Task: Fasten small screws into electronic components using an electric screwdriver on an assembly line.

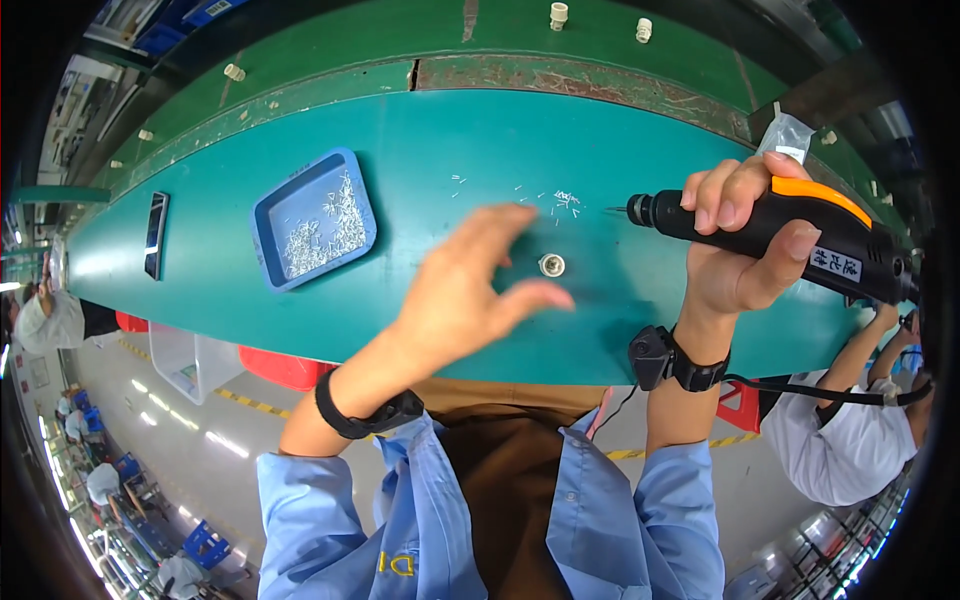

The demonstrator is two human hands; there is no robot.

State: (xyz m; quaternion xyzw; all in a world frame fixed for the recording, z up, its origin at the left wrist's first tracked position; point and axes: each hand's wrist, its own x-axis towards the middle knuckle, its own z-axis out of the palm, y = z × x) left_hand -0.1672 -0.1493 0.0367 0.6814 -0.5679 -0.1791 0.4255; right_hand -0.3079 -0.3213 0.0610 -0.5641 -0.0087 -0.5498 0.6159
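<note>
My right hand (740,220) is wrapped round a black electric screwdriver (800,238) with an orange strip, its thin bit pointing left. My left hand (465,285) hovers over the green tabletop, thumb and fingers apart, with nothing seen in it. Just right of its thumb and fingers stands a small white round fitting (551,265), its opening facing up. Beyond that fitting lies a loose scatter of small silvery screws (566,199), close to the bit's tip but apart from it. The left fingers are slightly blurred.
A blue tray (366,205) holding many small screws sits left of centre. Farther left lies a phone-like slab (155,235). Several white fittings (558,15) stand on the green ledge at the back. A clear plastic bag (786,135) rests at the back right. A co-worker (845,430) sits at the right.
</note>
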